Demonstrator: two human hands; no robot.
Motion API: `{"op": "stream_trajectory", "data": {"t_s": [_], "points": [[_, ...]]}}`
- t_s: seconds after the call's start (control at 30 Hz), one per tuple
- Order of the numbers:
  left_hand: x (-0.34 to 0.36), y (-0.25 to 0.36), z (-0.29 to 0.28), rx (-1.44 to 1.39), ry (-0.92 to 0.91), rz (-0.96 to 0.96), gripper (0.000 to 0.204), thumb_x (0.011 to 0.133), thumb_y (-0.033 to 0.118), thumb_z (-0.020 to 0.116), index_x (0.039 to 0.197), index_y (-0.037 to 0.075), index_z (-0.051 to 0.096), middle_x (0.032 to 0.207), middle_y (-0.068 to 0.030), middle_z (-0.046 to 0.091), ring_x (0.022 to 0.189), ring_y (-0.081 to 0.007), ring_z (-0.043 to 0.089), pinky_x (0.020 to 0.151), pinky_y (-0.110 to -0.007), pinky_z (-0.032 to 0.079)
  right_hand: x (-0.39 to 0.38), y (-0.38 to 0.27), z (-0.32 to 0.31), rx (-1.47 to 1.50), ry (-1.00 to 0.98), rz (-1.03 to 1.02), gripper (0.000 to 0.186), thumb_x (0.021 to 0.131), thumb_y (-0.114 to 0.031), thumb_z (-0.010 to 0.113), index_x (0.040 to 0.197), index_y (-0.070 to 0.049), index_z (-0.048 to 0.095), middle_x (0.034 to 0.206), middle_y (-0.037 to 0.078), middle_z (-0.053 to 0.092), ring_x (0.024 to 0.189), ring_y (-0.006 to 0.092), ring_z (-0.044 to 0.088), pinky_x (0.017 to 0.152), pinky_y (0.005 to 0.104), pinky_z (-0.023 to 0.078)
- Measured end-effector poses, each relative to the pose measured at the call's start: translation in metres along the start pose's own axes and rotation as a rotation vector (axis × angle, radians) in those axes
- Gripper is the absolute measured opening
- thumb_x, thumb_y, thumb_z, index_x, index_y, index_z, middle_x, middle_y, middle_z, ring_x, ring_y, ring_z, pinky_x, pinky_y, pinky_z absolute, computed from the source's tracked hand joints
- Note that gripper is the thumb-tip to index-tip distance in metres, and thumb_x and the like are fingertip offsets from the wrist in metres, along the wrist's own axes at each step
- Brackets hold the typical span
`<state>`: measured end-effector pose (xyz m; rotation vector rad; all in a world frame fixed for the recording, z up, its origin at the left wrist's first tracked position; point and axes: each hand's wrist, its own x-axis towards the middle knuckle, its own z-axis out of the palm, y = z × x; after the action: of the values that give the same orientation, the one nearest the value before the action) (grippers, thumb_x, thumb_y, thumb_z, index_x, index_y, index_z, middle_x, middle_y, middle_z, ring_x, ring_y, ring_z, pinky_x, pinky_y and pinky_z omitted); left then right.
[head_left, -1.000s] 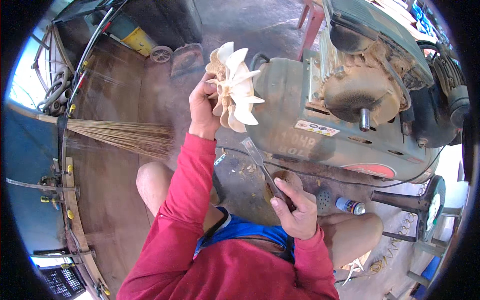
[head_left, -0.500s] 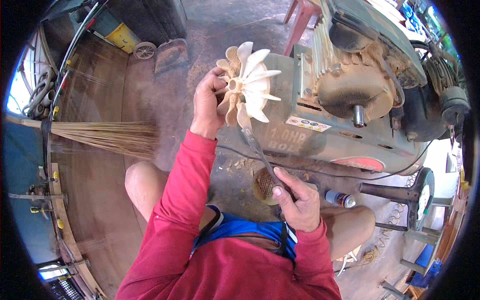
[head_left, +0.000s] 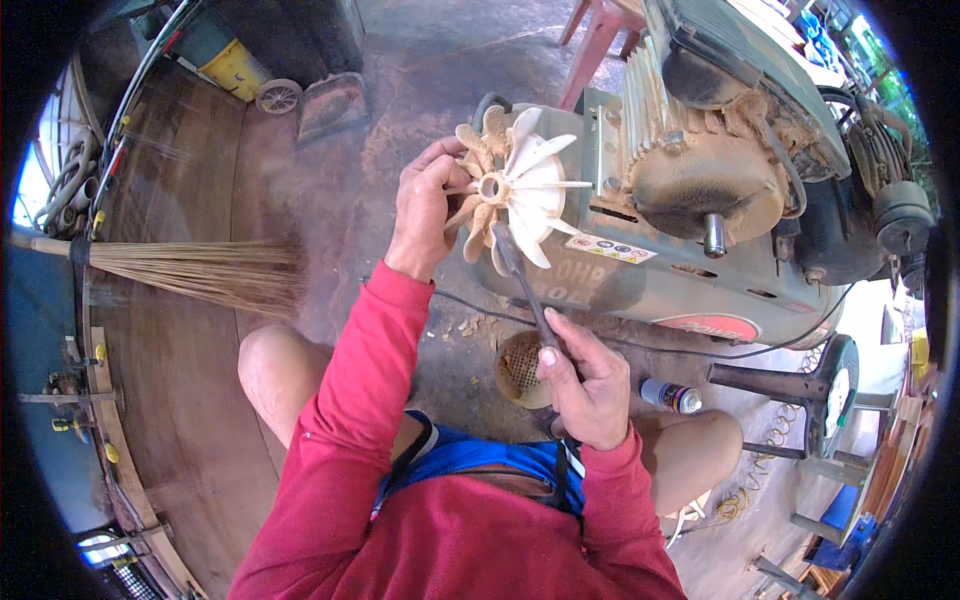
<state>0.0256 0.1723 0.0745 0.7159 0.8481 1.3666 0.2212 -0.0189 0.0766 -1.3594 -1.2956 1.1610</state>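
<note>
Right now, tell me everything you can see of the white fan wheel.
The fan wheel is a small white plastic impeller with flat blades radiating from a round open hub. Brown grime cakes the left blades; the right ones look cleaner. The left hand holds it up by its left edge, hub facing the camera, in front of the motor. A screwdriver in the right hand touches its lower blades.

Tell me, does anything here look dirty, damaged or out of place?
Yes. The white plastic fan in the left hand is caked with brown crust on its left blades, while the right blades are clean. The right hand holds a slim tool against it. Crumbs of debris lie scattered on the floor below.
</note>
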Motion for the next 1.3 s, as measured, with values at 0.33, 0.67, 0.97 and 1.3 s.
{"op": "stream_trajectory", "data": {"t_s": [0.33,0.67,0.97,1.3], "points": [[0.003,-0.002,0.001,0.03,-0.008,-0.016,0.037,0.081,0.0,0.052,0.114,-0.005,0.068,0.096,-0.007,0.067,0.077,-0.0109,0.059,0.069,-0.024,0.05,-0.001,0.003,0.0,0.061,0.008,0.046,0.038,0.098,-0.008,0.069,0.136,-0.002,0.067,0.088,0.007,0.073,0.075,0.0099,0.066,0.072,0.0273,0.055],[0.02,-0.014,-0.013,-0.102,0.021,-0.085,0.036,0.08,0.003,0.052,0.112,-0.007,0.066,0.104,-0.0084,0.064,0.08,-0.0133,0.056,0.071,-0.026,0.048,-0.022,0.014,-0.016,-0.071,-0.059,-0.01,0.038,0.097,-0.012,0.071,0.134,-0.003,0.068,0.09,0.012,0.076,0.076,0.0169,0.071,0.075,0.0292,0.055],[0.014,-0.009,-0.003,-0.046,0.061,-0.065,0.036,0.079,0.001,0.051,0.11,-0.007,0.067,0.106,-0.0072,0.064,0.078,-0.0127,0.055,0.069,-0.027,0.048,-0.012,0.008,-0.009,0.032,-0.064,0.096,0.039,0.097,-0.007,0.07,0.135,-0.003,0.067,0.109,0.016,0.075,0.084,0.0192,0.072,0.079,0.0306,0.055],[0.003,0.006,0.006,0.017,0.054,-0.037,0.033,0.083,0.002,0.056,0.113,-0.006,0.067,0.109,-0.0087,0.067,0.08,-0.0119,0.061,0.071,-0.026,0.052,0.002,0.002,0.0,0.015,0.002,0.057,0.037,0.096,-0.009,0.072,0.132,-0.001,0.068,0.107,0.018,0.076,0.091,0.0206,0.073,0.085,0.031,0.055]]}}
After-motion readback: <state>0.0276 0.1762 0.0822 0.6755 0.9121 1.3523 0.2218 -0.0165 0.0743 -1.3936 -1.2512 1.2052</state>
